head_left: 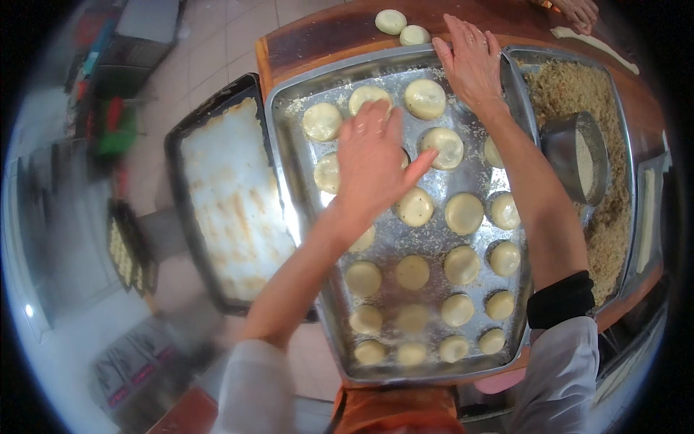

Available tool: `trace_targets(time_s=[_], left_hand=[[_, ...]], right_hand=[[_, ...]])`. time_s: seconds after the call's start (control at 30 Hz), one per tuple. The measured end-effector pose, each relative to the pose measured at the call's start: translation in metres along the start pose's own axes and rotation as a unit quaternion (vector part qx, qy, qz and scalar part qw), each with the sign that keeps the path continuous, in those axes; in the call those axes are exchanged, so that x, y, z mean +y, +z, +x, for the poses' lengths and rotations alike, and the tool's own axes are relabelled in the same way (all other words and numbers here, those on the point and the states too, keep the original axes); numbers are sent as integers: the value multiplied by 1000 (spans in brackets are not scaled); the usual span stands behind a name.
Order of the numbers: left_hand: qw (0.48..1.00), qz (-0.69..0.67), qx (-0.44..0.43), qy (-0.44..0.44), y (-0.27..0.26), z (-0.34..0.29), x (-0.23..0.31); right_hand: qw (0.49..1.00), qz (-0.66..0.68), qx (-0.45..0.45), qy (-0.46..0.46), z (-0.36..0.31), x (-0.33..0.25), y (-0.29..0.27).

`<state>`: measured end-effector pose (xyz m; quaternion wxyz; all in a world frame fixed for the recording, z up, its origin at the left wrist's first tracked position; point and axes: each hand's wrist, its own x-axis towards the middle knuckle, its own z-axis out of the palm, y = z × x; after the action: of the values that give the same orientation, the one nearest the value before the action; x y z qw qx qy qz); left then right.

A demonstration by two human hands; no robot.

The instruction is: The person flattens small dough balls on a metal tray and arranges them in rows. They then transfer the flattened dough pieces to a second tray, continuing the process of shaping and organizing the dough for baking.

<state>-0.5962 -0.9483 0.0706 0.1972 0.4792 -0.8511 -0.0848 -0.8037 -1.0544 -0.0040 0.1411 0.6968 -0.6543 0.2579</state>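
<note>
A large metal tray [515, 340] holds rows of flat round dough pieces, with pale seeds scattered on its bottom. My left hand [372, 155] is over the tray, palm down, fingers stretched out and thumb spread. Its fingertips overlap the near edge of a dough round [370, 97] in the far row; its thumb tip reaches the edge of another dough round [446, 150]. What lies beneath its palm is hidden. My right hand [473, 69] lies at the tray's far right corner with its fingers outstretched, nothing visible in it. Two more dough rounds [391, 22] sit on the wooden table beyond.
Right of the tray stands a second tray [623, 108] of crumbly brown filling, with a metal bowl [589, 163] in it. A dark-rimmed, paper-lined baking tray [231, 195] is on the left. Another person's hand [578, 12] shows at the far right, near a dough strip [596, 45].
</note>
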Motion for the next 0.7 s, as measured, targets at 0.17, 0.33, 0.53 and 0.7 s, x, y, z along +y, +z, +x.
trace_targets(time_s=[0.17,0.33,0.53,0.7], left_hand=[[995,85,50,10,61,24,-11],[998,56,-12,-16,67,22,-1],[997,68,-21,-32,59,17,-11],[997,66,-22,-26,63,23,-6]], right_hand=[[1000,20,3,-13,8,-11,-2],[974,214,48,51,13,7,-16],[942,128,-310,-7,-10,2,-82],[943,51,-323,-62,-15,11,-81]])
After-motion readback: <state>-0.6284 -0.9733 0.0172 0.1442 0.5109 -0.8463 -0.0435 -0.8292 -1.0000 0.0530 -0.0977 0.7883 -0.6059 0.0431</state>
